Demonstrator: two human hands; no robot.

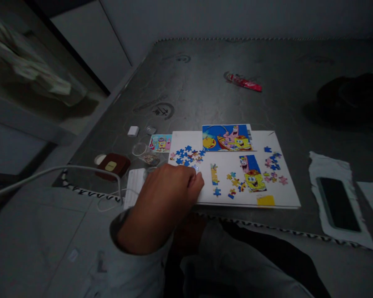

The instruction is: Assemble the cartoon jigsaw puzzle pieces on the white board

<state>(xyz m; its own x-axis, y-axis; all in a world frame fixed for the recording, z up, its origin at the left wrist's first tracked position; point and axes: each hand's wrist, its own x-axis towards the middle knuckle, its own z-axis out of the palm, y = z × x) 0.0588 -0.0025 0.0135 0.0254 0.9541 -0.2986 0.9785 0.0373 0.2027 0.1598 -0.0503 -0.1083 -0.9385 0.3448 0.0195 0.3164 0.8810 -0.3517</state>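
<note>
My left hand (164, 198) reaches over the near left edge of a white board (286, 194), fingers curled together in a pinch on a small jigsaw piece (196, 168). A heap of loose blue pieces (188, 155) lies just beyond the fingertips. Further right lie a short joined strip (214, 174), a partly built cartoon section (253, 174) and scattered pieces (275, 167). A picture card (226, 138) rests along the board's far edge. My right hand is out of view.
A dark mat (205, 82) covers the floor. Left of the board lie a small picture (160, 142), a clear bag (144, 153), a white charger (133, 131), a brown case (113, 164) and a white cable (49, 169). A red wrapper (244, 82) lies far off; a phone (337, 203) at right.
</note>
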